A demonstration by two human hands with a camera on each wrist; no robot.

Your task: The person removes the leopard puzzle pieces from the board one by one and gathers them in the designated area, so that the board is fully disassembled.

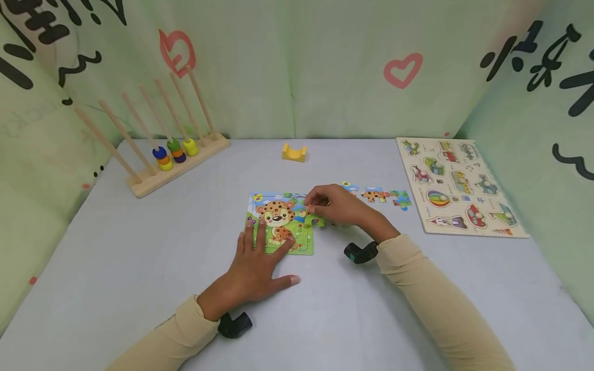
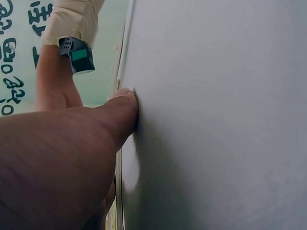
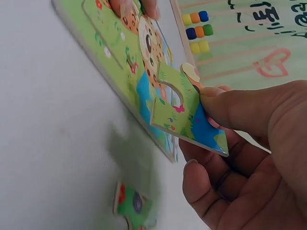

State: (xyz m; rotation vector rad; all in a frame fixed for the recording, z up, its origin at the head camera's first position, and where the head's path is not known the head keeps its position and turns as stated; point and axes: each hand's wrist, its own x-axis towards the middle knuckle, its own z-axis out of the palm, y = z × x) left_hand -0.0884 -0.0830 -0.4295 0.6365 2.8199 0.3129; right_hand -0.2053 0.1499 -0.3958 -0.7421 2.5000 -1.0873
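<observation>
Jigsaw piece (image 3: 189,122), green and blue with a rounded notch, is pinched between the thumb and fingers of the right hand (image 1: 339,206), by the right edge of the leopard puzzle board (image 1: 306,243). Direction seems to matter most: the board's picture lies left of that pinch, with the piece held tilted to it; its long axis cannot be told. The left hand (image 1: 252,273), fingers spread, rests on the board's near left part, farther from the piece. Loose pieces (image 1: 400,200) lie farther right.

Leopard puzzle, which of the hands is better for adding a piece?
Probably the right hand: it pinches a puzzle piece near the leopard puzzle, while the left hand rests on that puzzle.
</observation>
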